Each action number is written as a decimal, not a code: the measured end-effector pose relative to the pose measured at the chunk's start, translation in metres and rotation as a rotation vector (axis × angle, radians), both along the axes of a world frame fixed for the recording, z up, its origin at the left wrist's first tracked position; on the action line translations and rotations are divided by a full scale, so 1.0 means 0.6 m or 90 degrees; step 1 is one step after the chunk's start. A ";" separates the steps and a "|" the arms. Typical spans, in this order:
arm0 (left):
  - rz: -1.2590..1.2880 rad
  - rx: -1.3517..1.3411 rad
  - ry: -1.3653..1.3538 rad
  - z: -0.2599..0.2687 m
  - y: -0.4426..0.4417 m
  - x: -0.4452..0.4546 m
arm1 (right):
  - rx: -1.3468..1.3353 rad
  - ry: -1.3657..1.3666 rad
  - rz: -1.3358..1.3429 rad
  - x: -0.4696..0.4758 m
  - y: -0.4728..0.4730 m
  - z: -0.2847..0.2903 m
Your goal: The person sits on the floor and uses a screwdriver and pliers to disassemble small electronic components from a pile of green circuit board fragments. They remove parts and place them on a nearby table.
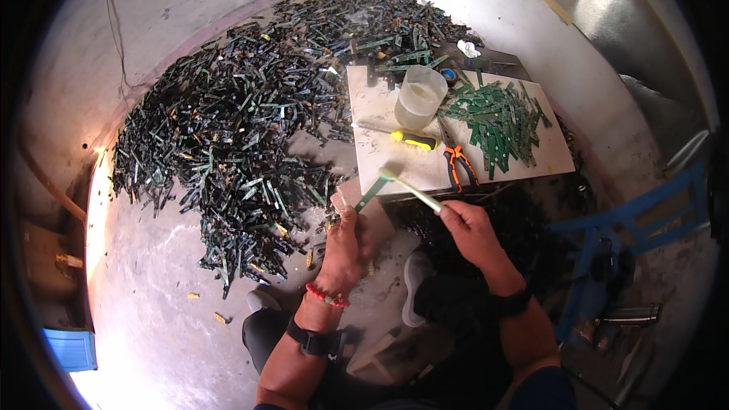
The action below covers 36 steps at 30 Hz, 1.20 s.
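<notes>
My left hand (pixel 343 242) grips a narrow green circuit board strip (pixel 371 193) by its lower end, with the strip slanting up and to the right. Between the fingers of my right hand (pixel 471 233) is a brush (pixel 420 195) with a pale handle. The brush's bristle end meets the strip's upper end, near the front edge of a white board (pixel 373 165). On that board lie a yellow-and-black screwdriver (pixel 416 139) and orange-and-black pliers (pixel 460 168). Behind them stands a translucent plastic cup (pixel 420 98) with liquid in it.
Many green circuit board strips (pixel 498 125) are heaped on the board's right side. A large pile of dark strips (pixel 245 136) covers the floor at left and back. At right stands a blue frame (pixel 638 210). A blue-rimmed roll (pixel 448 75) sits behind the cup.
</notes>
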<state>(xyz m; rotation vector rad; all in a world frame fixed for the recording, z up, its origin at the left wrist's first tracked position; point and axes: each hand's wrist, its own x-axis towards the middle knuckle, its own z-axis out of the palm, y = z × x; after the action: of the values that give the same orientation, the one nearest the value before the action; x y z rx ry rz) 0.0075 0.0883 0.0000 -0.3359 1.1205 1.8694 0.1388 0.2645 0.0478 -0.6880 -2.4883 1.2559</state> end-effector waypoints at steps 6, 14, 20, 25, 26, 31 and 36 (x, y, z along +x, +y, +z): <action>0.005 0.038 -0.037 -0.007 -0.004 -0.008 | -0.089 0.037 0.046 0.008 -0.007 0.026; -0.024 0.087 -0.046 -0.004 -0.006 -0.012 | -0.201 -0.016 0.064 0.008 -0.006 0.032; -0.036 0.101 -0.053 0.003 -0.004 -0.012 | -0.066 -0.030 0.050 0.009 0.013 0.020; -0.039 0.142 -0.105 -0.009 -0.002 -0.016 | -0.114 -0.048 0.066 0.011 0.018 0.005; -0.037 0.152 -0.127 -0.010 -0.003 -0.017 | -0.115 -0.048 0.069 0.011 0.018 0.002; -0.024 0.177 -0.165 -0.010 -0.005 -0.019 | -0.094 -0.036 0.075 0.011 0.023 -0.002; -0.029 0.191 -0.157 -0.014 -0.005 -0.021 | -0.128 -0.041 0.003 0.014 0.027 0.005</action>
<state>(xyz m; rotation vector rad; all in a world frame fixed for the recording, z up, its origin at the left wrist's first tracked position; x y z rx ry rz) -0.0053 0.0853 -0.0085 -0.3539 0.6653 1.8645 0.1470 0.2810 0.0509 -0.7823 -2.4354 1.5243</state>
